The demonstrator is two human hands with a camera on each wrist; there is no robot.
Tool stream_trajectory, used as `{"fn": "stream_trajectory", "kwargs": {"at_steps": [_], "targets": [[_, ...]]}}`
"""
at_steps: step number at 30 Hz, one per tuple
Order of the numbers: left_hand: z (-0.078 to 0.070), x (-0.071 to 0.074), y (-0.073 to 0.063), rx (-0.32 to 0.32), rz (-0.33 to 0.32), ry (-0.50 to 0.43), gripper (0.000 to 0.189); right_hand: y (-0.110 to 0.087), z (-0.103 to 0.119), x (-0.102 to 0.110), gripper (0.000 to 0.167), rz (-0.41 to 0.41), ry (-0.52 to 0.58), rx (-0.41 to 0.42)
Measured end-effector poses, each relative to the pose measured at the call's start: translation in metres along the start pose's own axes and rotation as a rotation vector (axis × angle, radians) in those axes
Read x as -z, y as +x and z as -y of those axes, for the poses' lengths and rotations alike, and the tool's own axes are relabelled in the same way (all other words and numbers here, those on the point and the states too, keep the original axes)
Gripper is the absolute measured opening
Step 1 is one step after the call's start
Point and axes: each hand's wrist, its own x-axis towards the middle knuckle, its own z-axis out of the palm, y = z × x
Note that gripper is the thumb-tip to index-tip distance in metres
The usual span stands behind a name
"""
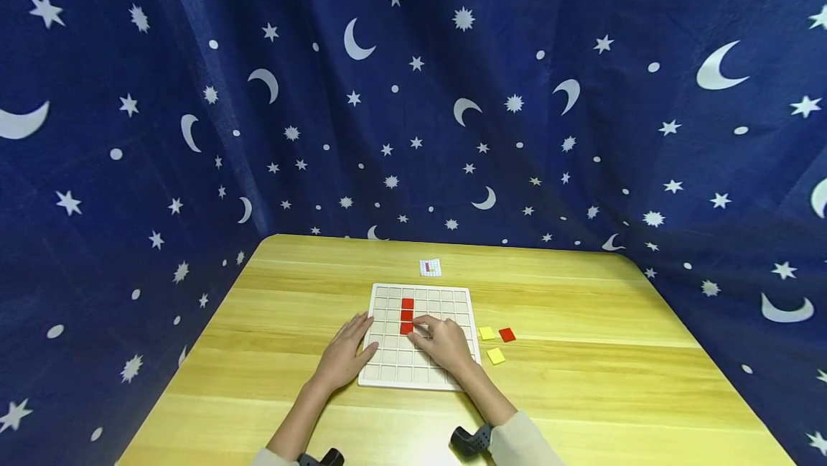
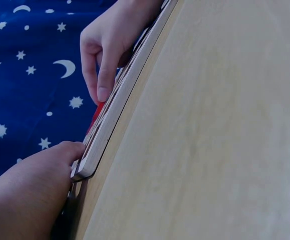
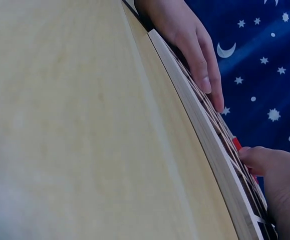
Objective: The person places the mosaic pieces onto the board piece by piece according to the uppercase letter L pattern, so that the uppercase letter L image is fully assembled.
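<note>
Three red tiles [image 1: 407, 304] sit on the board [image 1: 381, 378], right hand [image 1: 446, 344] pinching the nearest, left hand [image 1: 341, 360] spread.

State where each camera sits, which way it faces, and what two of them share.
Head: worn on the head, facing forward and down at the grid board and curtain; left hand, right hand and forearms show.
Left wrist: on the left wrist, looking low along the board's edge; left hand near, right hand beyond.
Right wrist: on the right wrist, looking low along the board's edge; right hand near, left hand beyond.
Shared: both wrist views show both hands, the board, red tile colour and the curtain.
</note>
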Motion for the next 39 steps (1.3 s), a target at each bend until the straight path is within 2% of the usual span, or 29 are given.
{"fn": "stream_trajectory", "kwargs": {"at_steps": [10, 19, 27, 32, 35, 39], "targets": [[-0.001, -0.002, -0.001, 0.002, 0.002, -0.009, 0.056, -0.001, -0.001, -0.001, 0.027, 0.016, -0.004, -0.024], [-0.002, -0.003, -0.002, 0.003, 0.006, -0.026, 0.055, -0.007, -0.008, 0.008, 0.025, -0.039, 0.036, 0.023], [-0.002, -0.001, 0.0, -0.007, 0.007, -0.025, 0.056, -0.025, -0.033, 0.035, 0.017, -0.16, 0.076, 0.11], [-0.002, 0.0, 0.001, -0.002, 0.015, -0.023, 0.056, -0.044, -0.055, 0.055, 0.021, -0.194, 0.06, 0.161], [-0.002, 0.001, 0.0, 0.003, 0.017, -0.019, 0.057, -0.055, -0.071, 0.068, 0.024, -0.194, 0.082, 0.159], [-0.002, 0.002, 0.0, 0.002, 0.013, -0.007, 0.057, -0.068, -0.093, 0.082, 0.027, -0.175, 0.099, 0.115]]}}
